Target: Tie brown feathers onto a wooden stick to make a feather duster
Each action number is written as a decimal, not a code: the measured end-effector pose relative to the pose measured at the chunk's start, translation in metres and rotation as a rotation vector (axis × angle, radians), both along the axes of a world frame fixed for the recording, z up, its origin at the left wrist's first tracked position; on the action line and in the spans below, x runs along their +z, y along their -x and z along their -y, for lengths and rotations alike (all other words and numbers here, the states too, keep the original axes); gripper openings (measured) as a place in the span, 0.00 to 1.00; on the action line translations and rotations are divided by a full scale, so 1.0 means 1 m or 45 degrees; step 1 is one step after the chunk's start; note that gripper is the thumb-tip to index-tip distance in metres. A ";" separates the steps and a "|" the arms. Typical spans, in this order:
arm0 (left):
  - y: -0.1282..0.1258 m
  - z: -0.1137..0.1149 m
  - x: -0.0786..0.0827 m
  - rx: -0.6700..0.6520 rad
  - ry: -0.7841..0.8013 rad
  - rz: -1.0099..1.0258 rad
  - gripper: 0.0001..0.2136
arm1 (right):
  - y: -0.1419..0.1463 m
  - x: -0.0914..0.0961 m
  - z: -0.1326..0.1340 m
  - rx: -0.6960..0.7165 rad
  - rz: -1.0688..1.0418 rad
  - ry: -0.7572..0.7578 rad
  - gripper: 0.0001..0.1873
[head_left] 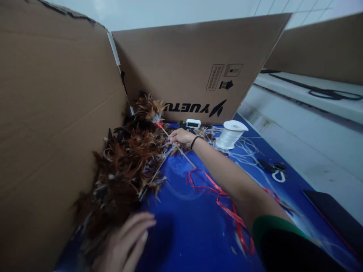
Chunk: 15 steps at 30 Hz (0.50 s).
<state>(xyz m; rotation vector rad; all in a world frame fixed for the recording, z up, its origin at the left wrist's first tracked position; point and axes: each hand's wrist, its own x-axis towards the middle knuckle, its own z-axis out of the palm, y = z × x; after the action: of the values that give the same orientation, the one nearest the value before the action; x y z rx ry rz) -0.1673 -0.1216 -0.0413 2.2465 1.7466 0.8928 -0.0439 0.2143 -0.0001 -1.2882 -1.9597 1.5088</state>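
My right hand (181,137) reaches forward and is closed round the thin stick of a feather duster (153,109). Brown and pale feathers fan out at the stick's far end, bound with red ribbon just below them. The bare end of the stick slants back toward me over the blue tabletop (181,211). My left hand (124,243), slightly blurred, is low in the view with its fingers stretched out and nothing visible in them. It is nearest to a big heap of brown and black feathers (121,166).
Cardboard walls (181,60) rise at the left and back. White cord winds on a spool (231,134), with loose strands around it. Behind my right hand sits a small white device with a display (193,123). Red ribbon (232,213), black-handled scissors (272,168) and a dark flat object (331,211) lie rightward.
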 end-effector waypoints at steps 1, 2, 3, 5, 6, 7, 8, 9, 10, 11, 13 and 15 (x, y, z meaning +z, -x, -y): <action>0.003 -0.020 0.013 0.033 0.048 0.034 0.15 | -0.004 0.001 0.004 -0.016 -0.042 0.043 0.07; 0.007 -0.043 0.023 0.039 0.095 0.062 0.14 | -0.008 0.003 0.007 -0.033 -0.082 0.082 0.07; 0.011 -0.069 0.029 0.070 0.152 0.053 0.14 | -0.013 0.004 0.010 -0.050 -0.113 0.109 0.07; 0.019 -0.119 0.030 0.216 0.238 -0.104 0.14 | -0.021 0.007 0.016 -0.066 -0.141 0.124 0.07; 0.022 -0.141 0.026 0.299 0.286 -0.226 0.14 | -0.026 0.009 0.018 -0.071 -0.141 0.117 0.08; 0.025 -0.159 0.020 0.398 0.356 -0.333 0.14 | -0.031 0.010 0.021 -0.070 -0.135 0.099 0.08; 0.028 -0.174 0.014 0.494 0.418 -0.424 0.13 | -0.036 0.011 0.023 -0.064 -0.125 0.075 0.08; 0.030 -0.185 0.008 0.540 0.463 -0.499 0.13 | -0.041 0.011 0.025 -0.053 -0.117 0.050 0.08; 0.031 -0.193 0.003 0.579 0.487 -0.536 0.14 | -0.046 0.012 0.028 -0.045 -0.111 0.027 0.07; 0.032 -0.198 -0.001 0.618 0.514 -0.537 0.14 | -0.050 0.012 0.030 -0.041 -0.110 0.011 0.07; 0.033 -0.205 -0.007 0.697 0.546 -0.413 0.13 | -0.059 0.012 0.034 -0.035 -0.117 0.000 0.07; 0.034 -0.209 -0.010 0.779 0.557 -0.202 0.10 | -0.066 0.012 0.039 -0.031 -0.124 -0.004 0.07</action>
<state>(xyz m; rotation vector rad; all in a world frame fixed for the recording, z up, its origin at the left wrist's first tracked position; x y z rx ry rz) -0.2017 0.0869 -0.0509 1.5611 2.4691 0.3482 0.0224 0.1751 0.0116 -1.2091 -1.8783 1.5266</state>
